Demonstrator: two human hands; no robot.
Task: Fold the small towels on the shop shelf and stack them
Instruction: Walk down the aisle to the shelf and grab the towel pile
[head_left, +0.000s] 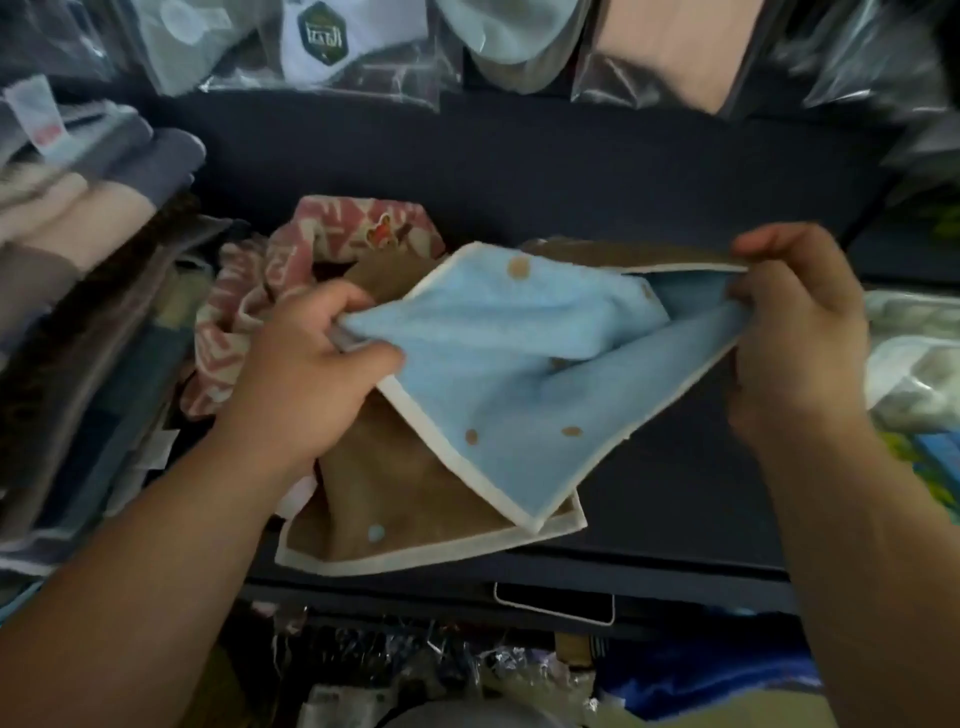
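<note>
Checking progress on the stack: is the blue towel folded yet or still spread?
Partly folded, not finished. The blue towel hangs between the left hand and right hand, one flap doubled over, edges not aligned.

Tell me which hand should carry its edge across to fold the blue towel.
Probably the right hand: its grip pinches the blue towel by a raised free edge, while the left hand holds the other end low over the brown towel.

- A dark shelf (519, 171) lies bare across its back half and at right front, leaving open passage there.
- A blue towel (498, 374), stretched between left hand (306, 374) and right hand (795, 332), spans the middle.
- A brown towel (405, 499) covers the front-left; a pink patterned cloth (291, 270) is bunched behind it.
- Folded stacks (78, 218) crowd the left edge; bagged goods (909, 364) line the right and back.
</note>
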